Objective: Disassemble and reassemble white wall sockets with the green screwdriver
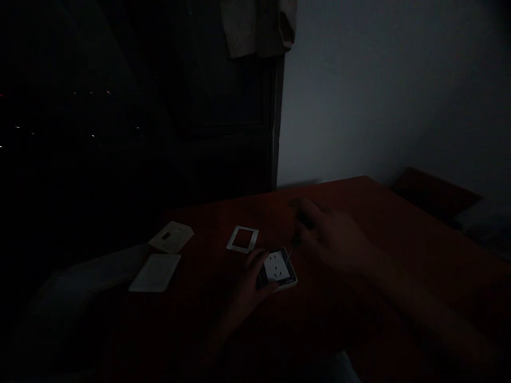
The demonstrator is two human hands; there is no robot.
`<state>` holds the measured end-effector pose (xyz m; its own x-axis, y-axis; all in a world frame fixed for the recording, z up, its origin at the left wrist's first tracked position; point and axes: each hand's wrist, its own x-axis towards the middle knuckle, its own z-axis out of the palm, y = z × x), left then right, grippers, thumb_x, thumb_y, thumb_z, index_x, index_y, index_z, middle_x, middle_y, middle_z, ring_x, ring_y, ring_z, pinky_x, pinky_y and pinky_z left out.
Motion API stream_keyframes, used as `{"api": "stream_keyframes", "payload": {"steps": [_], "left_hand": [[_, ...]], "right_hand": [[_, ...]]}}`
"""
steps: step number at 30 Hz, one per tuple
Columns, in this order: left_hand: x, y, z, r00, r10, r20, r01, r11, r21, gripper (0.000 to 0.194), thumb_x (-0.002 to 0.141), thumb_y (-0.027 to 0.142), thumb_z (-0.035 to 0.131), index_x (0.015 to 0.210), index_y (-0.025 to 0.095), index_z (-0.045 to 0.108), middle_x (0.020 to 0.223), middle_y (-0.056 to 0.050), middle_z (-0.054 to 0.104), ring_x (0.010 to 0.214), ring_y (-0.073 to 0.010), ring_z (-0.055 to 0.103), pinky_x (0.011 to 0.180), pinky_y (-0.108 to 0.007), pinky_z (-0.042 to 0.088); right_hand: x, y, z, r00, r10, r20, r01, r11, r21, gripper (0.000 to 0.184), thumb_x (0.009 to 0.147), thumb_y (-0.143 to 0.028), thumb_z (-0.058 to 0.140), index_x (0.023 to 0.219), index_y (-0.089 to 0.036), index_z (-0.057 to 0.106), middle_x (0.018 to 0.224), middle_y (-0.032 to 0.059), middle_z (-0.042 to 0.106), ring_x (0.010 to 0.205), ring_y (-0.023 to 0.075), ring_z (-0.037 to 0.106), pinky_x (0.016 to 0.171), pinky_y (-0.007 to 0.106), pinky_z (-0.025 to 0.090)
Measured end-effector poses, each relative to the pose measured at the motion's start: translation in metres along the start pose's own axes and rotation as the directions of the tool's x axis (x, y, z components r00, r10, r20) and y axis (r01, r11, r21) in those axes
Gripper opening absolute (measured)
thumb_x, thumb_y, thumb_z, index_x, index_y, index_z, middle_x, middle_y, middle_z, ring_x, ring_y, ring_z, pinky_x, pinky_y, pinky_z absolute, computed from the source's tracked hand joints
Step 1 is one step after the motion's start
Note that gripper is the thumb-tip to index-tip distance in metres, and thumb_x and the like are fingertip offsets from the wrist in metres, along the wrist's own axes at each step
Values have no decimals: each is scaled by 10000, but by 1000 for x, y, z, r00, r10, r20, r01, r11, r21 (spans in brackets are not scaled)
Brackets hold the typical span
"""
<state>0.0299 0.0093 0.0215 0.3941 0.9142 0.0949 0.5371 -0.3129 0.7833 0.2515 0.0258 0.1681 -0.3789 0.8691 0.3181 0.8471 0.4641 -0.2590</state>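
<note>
A wall socket (276, 267) with a white face and a dark surround lies on the red-brown table. My left hand (250, 279) grips its left side, fingers at the far edge and thumb at the near edge. Above and to the right, my right hand (325, 234) is closed around a screwdriver (289, 254). The thin shaft slants down to the right side of the socket face; its handle is mostly hidden in the dark hand. Beyond the socket lies a white square frame (242, 239) with an open middle.
To the left lie a pale box-like piece (171, 237) and a flat white plate (155, 273). The table (359, 199) meets a light wall (359, 96) at the back. Cloth (257, 26) hangs above, beside a dark window. The room is very dim.
</note>
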Motion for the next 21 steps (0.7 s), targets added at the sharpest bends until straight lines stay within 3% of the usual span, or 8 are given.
{"api": "stream_keyframes", "payload": {"steps": [2, 4, 9, 13, 15, 19, 21], "left_hand": [[0, -1, 0, 1000, -2, 4, 2, 1000, 7, 608, 775, 207, 667, 1331, 305, 442, 1449, -27, 367, 1311, -240, 384, 1097, -401, 340], [0, 0, 0, 1000, -2, 9, 2, 1000, 9, 599, 782, 216, 659, 1332, 314, 441, 1459, -25, 357, 1319, -249, 376, 1100, -415, 335], [0, 0, 0, 1000, 3, -1, -3, 1000, 15, 608, 771, 176, 652, 1328, 311, 448, 1459, -27, 360, 1326, -247, 366, 1108, -427, 323], [0, -2, 0, 1000, 9, 3, -9, 1000, 10, 599, 784, 214, 654, 1334, 318, 440, 1462, -25, 355, 1320, -247, 374, 1095, -418, 342], [0, -2, 0, 1000, 7, 10, -7, 1000, 8, 590, 788, 234, 655, 1332, 317, 443, 1461, -26, 357, 1321, -253, 375, 1090, -416, 349], [0, -2, -1, 1000, 5, 2, -5, 1000, 15, 601, 779, 230, 656, 1333, 327, 443, 1461, -18, 358, 1315, -258, 382, 1088, -425, 349], [1, -1, -1, 1000, 3, -1, -3, 1000, 28, 607, 773, 226, 659, 1331, 329, 445, 1455, -18, 367, 1306, -262, 392, 1087, -436, 349]], "right_hand": [[-2, -1, -1, 998, -54, 35, 49, 988, 143, 433, 861, -212, 497, 1286, -194, 411, 1058, 95, 662, 821, 197, 649, 678, 294, 477], [-3, -1, -1, 997, -55, 46, 47, 984, 171, 446, 871, -229, 509, 1300, -198, 391, 1030, 85, 669, 807, 192, 652, 677, 288, 477], [-1, -5, 4, 998, 49, -36, -52, 994, -95, 368, 902, -420, 482, 1202, -207, 487, 988, 100, 678, 703, 227, 659, 567, 300, 435], [-1, -7, 3, 998, -54, -9, 55, 993, 104, 408, 881, -226, 476, 1285, -207, 421, 1072, 97, 656, 876, 219, 649, 678, 303, 467], [-1, -7, 2, 997, -81, 12, 78, 985, 157, 446, 877, -207, 488, 1313, -219, 397, 1094, 86, 653, 868, 200, 649, 696, 294, 470], [-1, -7, 4, 998, 41, -49, -44, 997, -65, 361, 888, -381, 507, 1213, -225, 512, 1001, 86, 683, 691, 209, 654, 572, 294, 438], [-2, -7, 3, 997, 40, -69, -44, 997, -59, 339, 887, -353, 494, 1196, -222, 532, 1003, 87, 682, 701, 208, 655, 569, 288, 439]]}}
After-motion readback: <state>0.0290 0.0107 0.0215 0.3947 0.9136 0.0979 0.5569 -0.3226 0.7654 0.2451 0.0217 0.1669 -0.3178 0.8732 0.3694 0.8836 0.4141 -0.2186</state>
